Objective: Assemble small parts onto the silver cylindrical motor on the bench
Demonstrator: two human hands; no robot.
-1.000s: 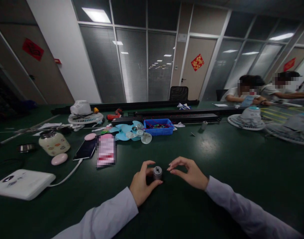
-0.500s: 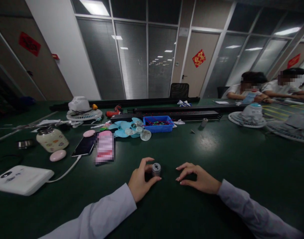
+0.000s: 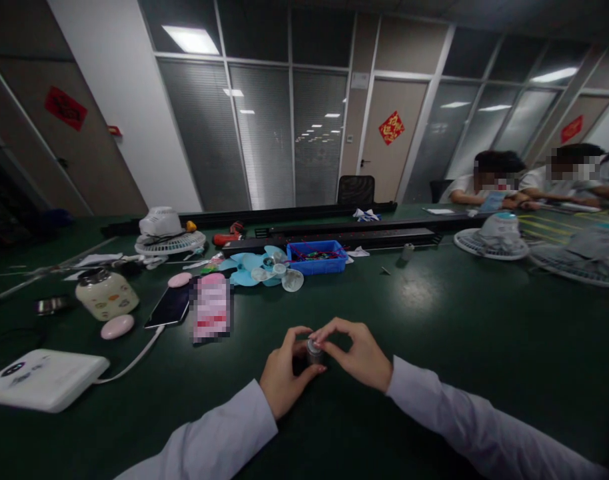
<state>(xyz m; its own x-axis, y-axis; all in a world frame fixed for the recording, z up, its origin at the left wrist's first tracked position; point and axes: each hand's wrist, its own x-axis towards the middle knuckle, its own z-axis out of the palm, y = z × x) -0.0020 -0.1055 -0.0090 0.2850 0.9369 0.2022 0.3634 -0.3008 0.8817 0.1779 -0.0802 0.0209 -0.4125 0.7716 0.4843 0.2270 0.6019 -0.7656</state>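
In the head view, the cylinder stands upright on the table, held between the curved thumb and fingers of the left hand. Bunched fingertips of the right hand meet its top; whether they pinch anything, I cannot tell.

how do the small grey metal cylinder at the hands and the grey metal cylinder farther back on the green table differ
The near grey metal cylinder has the left hand curled around its side; no hand touches the far grey metal cylinder. The right hand partly covers the near cylinder's top, while the far cylinder's top is uncovered. The near cylinder is toward the front; the far one is back and to the right. Both look upright.
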